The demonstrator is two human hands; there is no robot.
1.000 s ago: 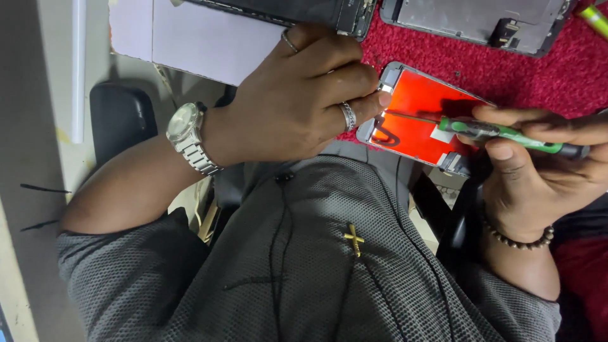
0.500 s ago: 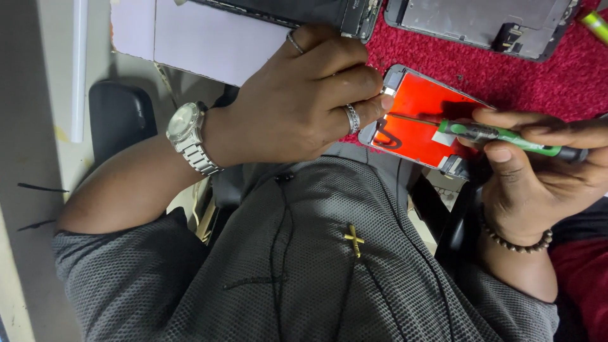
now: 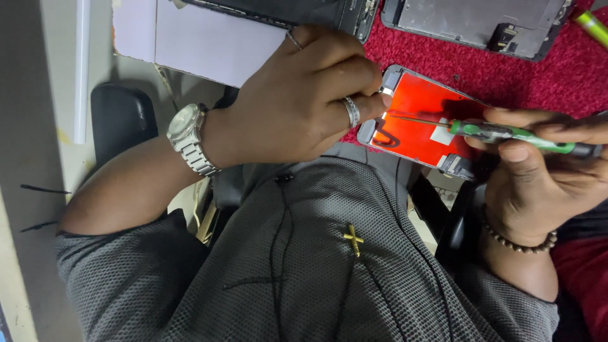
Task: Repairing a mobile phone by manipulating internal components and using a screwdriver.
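Note:
My left hand [image 3: 304, 107], with a ring and a silver wristwatch [image 3: 189, 137], grips the left end of a phone screen panel [image 3: 418, 120] whose back is orange-red. My right hand [image 3: 538, 171], with a bead bracelet, holds a green-handled screwdriver [image 3: 506, 133]. Its thin shaft lies across the panel and its tip rests by the panel's left end, close to my left fingertips. The panel is held just above my lap at the edge of a red mat [image 3: 551, 76].
Two opened phone bodies [image 3: 468, 19] lie on the red mat at the top, beside a white sheet [image 3: 202, 38]. A green object [image 3: 592, 25] sits at the top right. A black chair arm [image 3: 117, 117] is at the left. My grey shirt with a gold cross [image 3: 353, 238] fills the bottom.

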